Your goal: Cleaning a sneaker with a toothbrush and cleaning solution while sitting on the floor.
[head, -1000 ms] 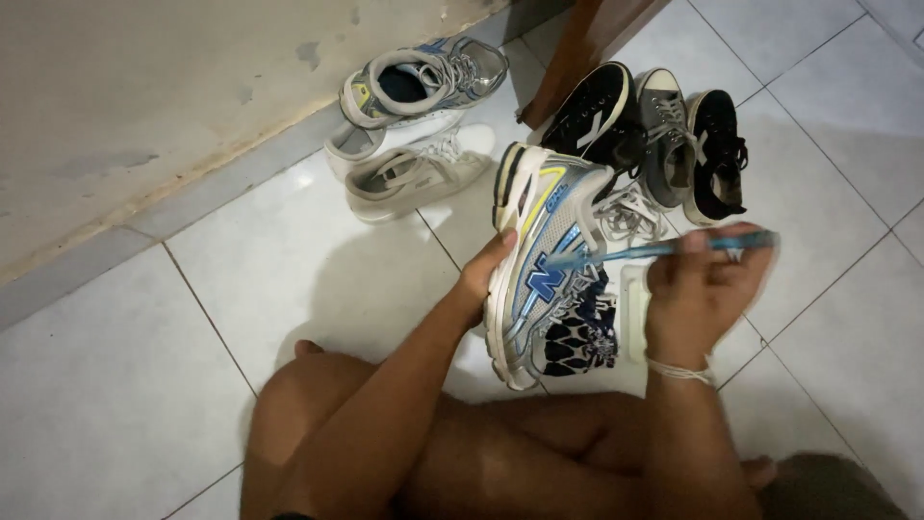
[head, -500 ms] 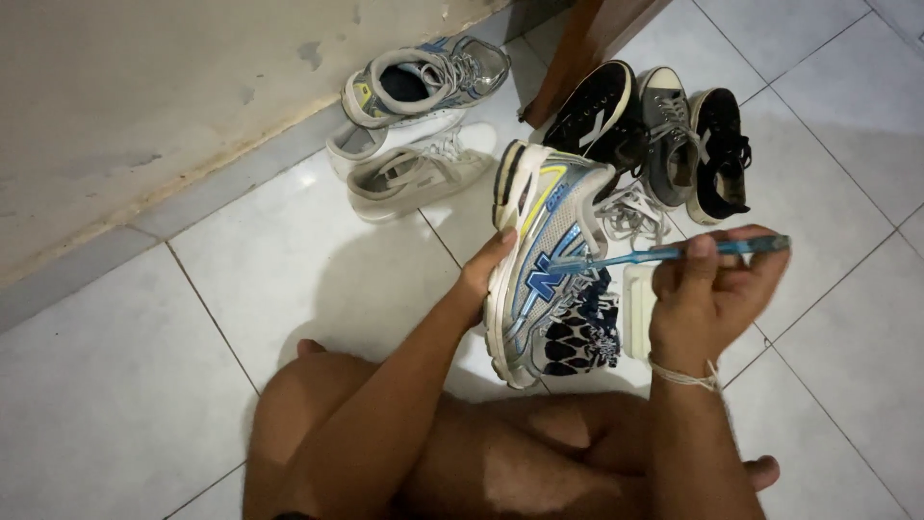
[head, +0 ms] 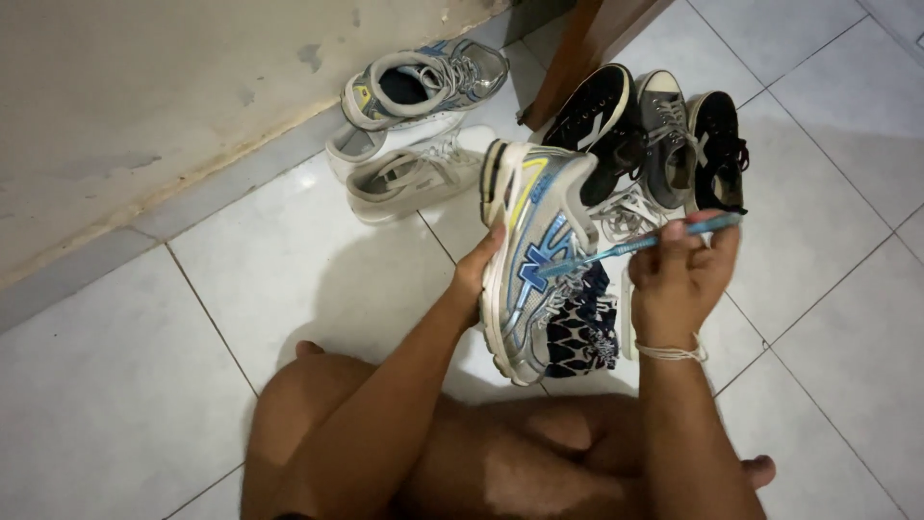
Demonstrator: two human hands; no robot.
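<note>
Ahead: black sneakers (head: pixel 664 135) and a wooden leg (head: pixel 568 58) blocked you.
Left: white sneakers (head: pixel 409 169) crowded the wall.
Right: you had open floor tiles (head: pixel 828 289).

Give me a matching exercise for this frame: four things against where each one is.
1. running shoe
2. toothbrush
3. white sneaker
4. string

a. around the right wrist
b. on the floor by the wall
c. in the left hand
d. in the right hand

Pairs: 1-c, 2-d, 3-b, 4-a

Left hand (head: pixel 474 274) grips sneaker (head: pixel 532 252) — right hand (head: pixel 678 274) holds toothbrush (head: pixel 640 243).
</note>
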